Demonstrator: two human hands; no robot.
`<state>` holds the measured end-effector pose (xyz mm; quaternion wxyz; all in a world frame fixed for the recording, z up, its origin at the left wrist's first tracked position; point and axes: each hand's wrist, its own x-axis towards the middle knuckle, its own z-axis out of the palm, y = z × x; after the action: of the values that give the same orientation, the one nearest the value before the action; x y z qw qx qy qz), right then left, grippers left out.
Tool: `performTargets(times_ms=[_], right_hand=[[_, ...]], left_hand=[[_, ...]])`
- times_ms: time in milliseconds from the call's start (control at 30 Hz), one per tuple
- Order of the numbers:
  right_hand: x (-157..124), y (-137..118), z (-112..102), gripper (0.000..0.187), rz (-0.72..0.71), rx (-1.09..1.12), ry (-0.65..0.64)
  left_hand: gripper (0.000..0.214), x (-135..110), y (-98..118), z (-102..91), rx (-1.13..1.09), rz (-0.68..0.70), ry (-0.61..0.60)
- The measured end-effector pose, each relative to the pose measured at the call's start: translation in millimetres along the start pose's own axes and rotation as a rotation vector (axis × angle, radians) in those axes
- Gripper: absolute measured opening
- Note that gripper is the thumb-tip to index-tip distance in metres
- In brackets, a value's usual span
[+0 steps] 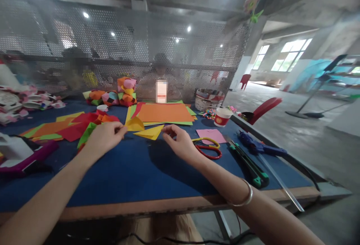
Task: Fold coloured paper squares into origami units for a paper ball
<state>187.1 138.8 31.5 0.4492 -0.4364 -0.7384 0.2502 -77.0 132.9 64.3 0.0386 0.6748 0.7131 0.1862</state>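
Note:
My left hand (pixel 110 135) is closed in a pinch at the edge of a curled yellow paper piece (pixel 135 124). To its right, my right hand (pixel 177 140) pinches the pointed tip of a folded yellow paper triangle (pixel 151 132). The two yellow pieces lie close together between my hands, just above the blue table mat (pixel 120 181). Scissors with yellow and red handles (pixel 209 153) rest beside my right wrist, their blades hidden behind it. Behind the yellow pieces sits a stack of coloured paper sheets (pixel 165 112), orange on top.
Loose coloured papers (pixel 56 128) and a purple-and-white tool (pixel 30 155) lie left. On the right are a paper cup (pixel 223 117), pink paper (pixel 210 135), a green-black cutter (pixel 249 162), a blue glue gun (pixel 261 147) and a metal ruler (pixel 281 183). A perforated screen (pixel 157 42) stands behind.

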Motion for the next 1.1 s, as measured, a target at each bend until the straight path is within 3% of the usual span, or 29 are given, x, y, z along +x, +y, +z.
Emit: performTargets(times_ms=[100,167,333,467,600,800,1000,1100], right_hand=[[-3.1,-2.6,0.2,0.017,-0.035,-0.012,-0.001],[-6.1,-5.4,0.9,0.017,-0.065,-0.021,-0.007],[-13.5,-13.6,1.1,0.017,-0.139,-0.036,-0.030],[-15.2,-15.5,0.1,0.017,-0.166,-0.044,-0.028],[-14.1,-13.6,-1.2,0.015,-0.179,-0.059,-0.015],[-13.8,-14.4,-3.4,0.016,-0.204,-0.107,-0.013],[-15.6,-15.8,-4.0,0.018,-0.234,-0.221,-0.001],[-16.9,-16.6,-4.5,0.032,-0.255,-0.308,0.033]], left_hand=[[0.028,4.5,-20.5,-7.7,0.077,-0.103,0.073],[0.029,4.8,-26.6,-9.1,0.104,-0.101,0.136],[0.036,2.6,-9.1,4.4,0.094,0.151,0.288],[0.039,9.2,16.7,32.3,0.023,0.445,0.135],[0.039,25.4,30.9,53.1,-0.033,0.548,-0.039],[0.036,41.2,38.9,58.9,-0.079,0.477,-0.125],[0.036,32.6,43.3,40.0,-0.071,0.246,-0.023],[0.036,17.6,49.1,29.5,-0.063,0.184,0.012]])
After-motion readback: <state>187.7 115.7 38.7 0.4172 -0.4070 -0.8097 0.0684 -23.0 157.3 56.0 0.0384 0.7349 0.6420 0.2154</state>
